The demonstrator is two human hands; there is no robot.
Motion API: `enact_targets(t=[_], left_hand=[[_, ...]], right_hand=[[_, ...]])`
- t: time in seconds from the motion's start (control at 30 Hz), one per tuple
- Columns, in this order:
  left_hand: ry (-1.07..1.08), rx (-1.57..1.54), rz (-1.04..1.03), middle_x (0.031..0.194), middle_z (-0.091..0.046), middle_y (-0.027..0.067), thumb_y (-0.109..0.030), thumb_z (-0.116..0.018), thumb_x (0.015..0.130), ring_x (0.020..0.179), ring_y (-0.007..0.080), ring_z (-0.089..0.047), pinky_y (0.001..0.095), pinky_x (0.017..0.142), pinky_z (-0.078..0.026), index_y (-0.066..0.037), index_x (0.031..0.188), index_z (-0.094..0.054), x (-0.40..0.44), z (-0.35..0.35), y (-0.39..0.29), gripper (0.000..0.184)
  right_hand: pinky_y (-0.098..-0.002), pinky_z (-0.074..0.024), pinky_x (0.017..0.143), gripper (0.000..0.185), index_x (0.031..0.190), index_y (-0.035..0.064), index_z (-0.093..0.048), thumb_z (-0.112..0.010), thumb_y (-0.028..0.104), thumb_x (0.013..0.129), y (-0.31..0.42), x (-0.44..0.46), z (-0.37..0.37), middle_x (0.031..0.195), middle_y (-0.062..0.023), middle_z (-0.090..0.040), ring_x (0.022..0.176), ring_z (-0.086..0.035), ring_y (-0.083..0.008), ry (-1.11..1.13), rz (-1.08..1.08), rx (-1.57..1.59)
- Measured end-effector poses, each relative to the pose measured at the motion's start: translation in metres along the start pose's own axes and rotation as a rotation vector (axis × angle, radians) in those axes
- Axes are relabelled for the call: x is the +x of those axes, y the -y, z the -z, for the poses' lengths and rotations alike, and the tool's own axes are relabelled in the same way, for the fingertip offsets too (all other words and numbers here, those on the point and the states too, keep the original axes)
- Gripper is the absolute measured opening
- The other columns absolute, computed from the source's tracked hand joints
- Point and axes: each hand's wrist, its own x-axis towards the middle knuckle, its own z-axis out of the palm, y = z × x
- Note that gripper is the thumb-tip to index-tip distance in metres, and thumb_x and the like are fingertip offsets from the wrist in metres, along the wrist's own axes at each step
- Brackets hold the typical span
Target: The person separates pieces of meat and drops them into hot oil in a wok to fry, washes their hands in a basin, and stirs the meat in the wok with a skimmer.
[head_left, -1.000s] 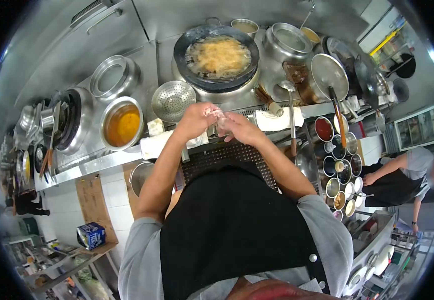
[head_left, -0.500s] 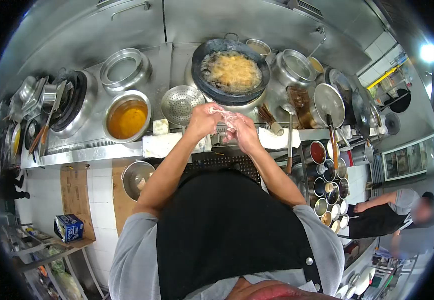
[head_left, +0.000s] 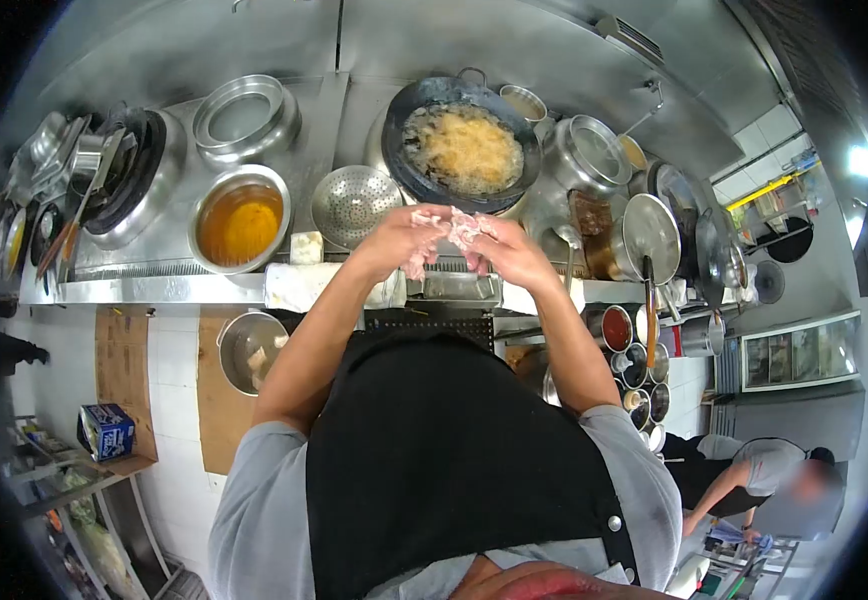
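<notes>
My left hand (head_left: pixel 402 243) and my right hand (head_left: pixel 510 250) are raised side by side at the front edge of the stove, each closed on pale pink raw meat (head_left: pixel 466 229). Pieces of the meat hang below the fingers of both hands. Just beyond them is a black wok (head_left: pixel 400 170) with golden food (head_left: pixel 466 150) bubbling in oil. A perforated steel strainer (head_left: pixel 356 206) lies left of the wok, close to my left hand. Whether the meat is one piece or several, I cannot tell.
A bowl of orange oil (head_left: pixel 242 222) sits on the left of the stove. White cloths (head_left: pixel 299 288) lie along its edge. A ladle (head_left: pixel 570 240) and sauce containers (head_left: pixel 616 328) are at the right. Another person (head_left: pixel 754 478) bends at the lower right. A metal pot (head_left: pixel 244 350) stands below left.
The meat between my hands has spread and now hangs from both. My hands have come nearer the wok in view. The other person has bent lower.
</notes>
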Motion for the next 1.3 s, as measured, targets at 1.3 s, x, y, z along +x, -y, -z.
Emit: enact_targets(t=[1.3], left_hand=[[0.081,0.913,-0.754,0.082,-0.069,0.0054,-0.010,-0.074,0.088,0.060,0.0110,-0.061,0.0278,0.050,-0.047,-0.005,0.097,-0.070,0.018,-0.013,0.048,0.011]], right_hand=[[-0.0421,-0.0515,0.069,0.032,0.101,0.0012,-0.064,-0.050,0.030,0.104,-0.033,-0.037,-0.013,0.080,-0.0132,-0.064,0.077,-0.067,-0.0203,-0.113,0.067,-0.647]])
